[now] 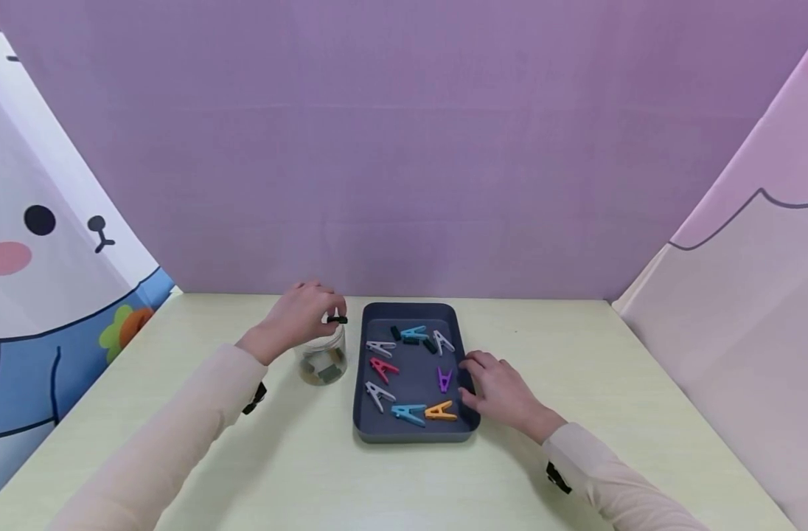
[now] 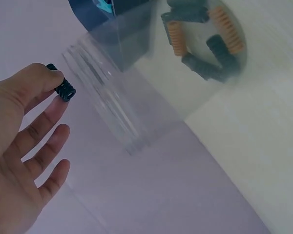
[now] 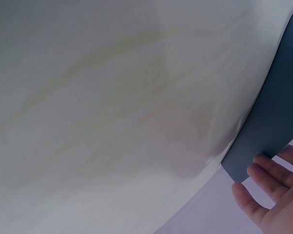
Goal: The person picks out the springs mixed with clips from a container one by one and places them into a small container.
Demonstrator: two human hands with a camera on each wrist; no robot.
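Note:
My left hand (image 1: 306,313) pinches a black coiled spring (image 1: 337,320) between thumb and index finger, above the mouth of a clear jar (image 1: 321,361). In the left wrist view, the hand (image 2: 27,131) holds the dark spring (image 2: 65,89) beside the jar's rim; dark springs and orange springs (image 2: 226,29) lie at the jar's bottom. My right hand (image 1: 503,391) rests on the right edge of a dark grey tray (image 1: 417,435), its fingers relaxed. The right wrist view shows the hand's fingers (image 3: 267,180) against the tray's outer wall (image 3: 263,131).
In the tray are several clips: blue, grey, a red one (image 1: 384,369), a purple one (image 1: 444,380) and an orange one (image 1: 440,411). A few black springs (image 1: 430,345) lie near its back. A purple cloth (image 1: 404,147) stands behind the table (image 1: 576,354).

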